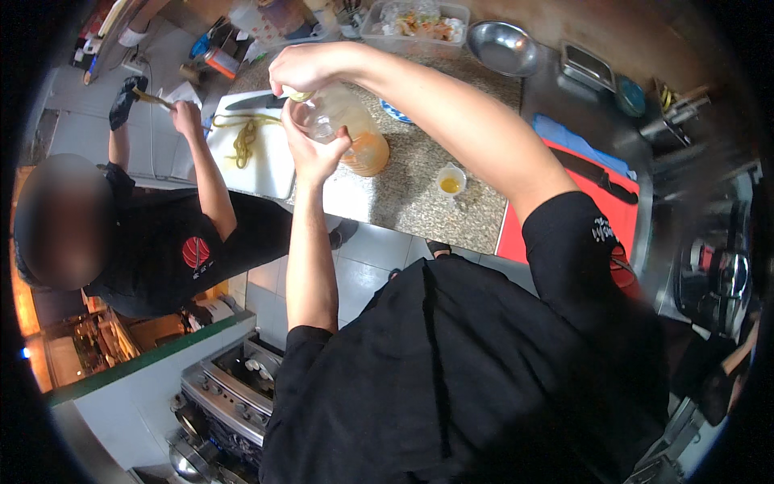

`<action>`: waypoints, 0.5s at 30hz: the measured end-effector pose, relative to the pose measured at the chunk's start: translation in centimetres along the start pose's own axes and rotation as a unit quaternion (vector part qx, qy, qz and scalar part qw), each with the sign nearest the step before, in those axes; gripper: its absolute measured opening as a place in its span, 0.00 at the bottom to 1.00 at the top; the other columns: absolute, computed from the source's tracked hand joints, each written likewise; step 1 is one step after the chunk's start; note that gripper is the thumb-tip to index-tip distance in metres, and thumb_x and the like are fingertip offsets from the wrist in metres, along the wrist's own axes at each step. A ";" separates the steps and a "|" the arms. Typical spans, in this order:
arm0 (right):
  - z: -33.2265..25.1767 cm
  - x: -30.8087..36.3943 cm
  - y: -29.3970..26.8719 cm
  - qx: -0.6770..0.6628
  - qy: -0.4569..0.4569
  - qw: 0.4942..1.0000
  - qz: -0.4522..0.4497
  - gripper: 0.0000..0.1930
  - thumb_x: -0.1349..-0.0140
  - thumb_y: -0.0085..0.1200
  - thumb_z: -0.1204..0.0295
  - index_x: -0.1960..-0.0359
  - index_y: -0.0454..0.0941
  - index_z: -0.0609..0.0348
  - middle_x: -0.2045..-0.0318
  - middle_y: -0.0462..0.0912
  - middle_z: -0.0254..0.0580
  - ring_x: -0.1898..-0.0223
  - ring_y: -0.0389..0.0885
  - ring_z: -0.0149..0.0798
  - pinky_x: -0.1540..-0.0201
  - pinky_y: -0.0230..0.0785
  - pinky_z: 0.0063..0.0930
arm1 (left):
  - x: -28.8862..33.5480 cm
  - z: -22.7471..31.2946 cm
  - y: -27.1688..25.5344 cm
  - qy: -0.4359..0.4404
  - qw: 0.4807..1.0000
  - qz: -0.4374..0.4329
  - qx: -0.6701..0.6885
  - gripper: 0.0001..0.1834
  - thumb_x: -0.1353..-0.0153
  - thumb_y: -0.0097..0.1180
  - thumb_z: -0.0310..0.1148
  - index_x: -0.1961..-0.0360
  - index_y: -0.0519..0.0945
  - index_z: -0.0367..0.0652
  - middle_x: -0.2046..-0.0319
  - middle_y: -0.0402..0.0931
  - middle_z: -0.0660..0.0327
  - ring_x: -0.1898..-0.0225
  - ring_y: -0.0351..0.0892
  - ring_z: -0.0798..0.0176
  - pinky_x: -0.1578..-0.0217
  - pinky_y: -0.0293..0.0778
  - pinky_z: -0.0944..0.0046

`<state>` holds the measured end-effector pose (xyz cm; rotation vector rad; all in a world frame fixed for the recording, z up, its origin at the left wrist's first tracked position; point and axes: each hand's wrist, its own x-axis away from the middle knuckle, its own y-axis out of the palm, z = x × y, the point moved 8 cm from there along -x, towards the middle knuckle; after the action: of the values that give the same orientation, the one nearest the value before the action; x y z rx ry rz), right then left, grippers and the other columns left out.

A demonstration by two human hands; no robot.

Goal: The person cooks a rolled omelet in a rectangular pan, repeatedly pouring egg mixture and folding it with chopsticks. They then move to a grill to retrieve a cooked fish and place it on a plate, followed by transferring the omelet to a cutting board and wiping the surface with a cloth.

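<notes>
A large clear plastic bottle with orange liquid at its base leans over the granite counter. My left hand is wrapped round its upper part, thumb stretched along the side. From above, my right hand is closed on the pale cap at the bottle's neck. Whether the cap is loose from the neck cannot be made out. To the right of the bottle stands a small clear cup with yellow liquid. Part of a blue-and-white dish shows behind the bottle.
At left a co-worker's hands hold a thin strip, one gloved in black, by a white cutting board with a knife and yellow-green strips. A red board with a large knife lies right. Behind stand a food tub and metal bowl.
</notes>
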<state>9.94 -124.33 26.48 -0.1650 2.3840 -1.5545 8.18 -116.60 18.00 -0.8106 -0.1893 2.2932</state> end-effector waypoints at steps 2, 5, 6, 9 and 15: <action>0.5 1.6 -1.3 -0.134 0.143 0.977 0.090 0.23 0.36 0.41 0.54 0.56 0.77 0.62 0.58 0.79 0.51 0.53 0.77 0.43 0.52 0.67 0.31 | 0.3 -0.1 -0.9 -0.001 1.000 0.005 0.013 0.44 0.62 0.62 0.22 0.42 0.55 0.35 0.51 0.67 0.53 0.49 0.69 0.58 0.47 0.66 0.59; 3.3 9.5 -5.3 -0.223 0.250 0.891 0.306 0.32 0.40 0.44 0.43 0.52 0.74 0.62 0.55 0.79 0.50 0.52 0.77 0.41 0.51 0.68 0.33 | -0.6 0.1 1.5 0.011 0.996 -0.031 0.088 0.45 0.62 0.65 0.24 0.41 0.54 0.37 0.51 0.67 0.52 0.49 0.69 0.57 0.46 0.66 0.59; 2.5 12.7 -5.1 -0.213 0.262 0.893 0.298 0.32 0.39 0.44 0.43 0.52 0.74 0.62 0.55 0.79 0.49 0.52 0.77 0.41 0.50 0.68 0.33 | 0.2 0.3 1.4 0.010 0.994 -0.038 0.098 0.45 0.61 0.64 0.24 0.41 0.54 0.37 0.51 0.67 0.53 0.49 0.69 0.58 0.47 0.67 0.59; 0.2 21.7 3.3 0.001 0.428 0.902 0.059 0.46 0.60 0.61 0.38 0.46 0.68 0.63 0.52 0.77 0.56 0.50 0.76 0.49 0.48 0.68 0.39 | 2.0 1.4 1.4 0.016 0.993 -0.074 0.095 0.46 0.62 0.66 0.25 0.41 0.54 0.39 0.51 0.67 0.54 0.49 0.69 0.58 0.47 0.67 0.58; -2.5 30.5 13.3 -0.048 0.568 0.811 0.133 0.31 0.54 0.62 0.58 0.49 0.70 0.62 0.54 0.77 0.58 0.52 0.76 0.54 0.52 0.71 0.44 | 3.5 4.8 6.2 0.056 0.984 -0.109 0.132 0.46 0.60 0.68 0.28 0.40 0.53 0.37 0.48 0.66 0.51 0.47 0.67 0.57 0.45 0.64 0.58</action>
<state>-19.05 -124.35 9.92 1.4074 3.0488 -1.5920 -0.18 -118.54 17.96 -0.7397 0.0725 2.0072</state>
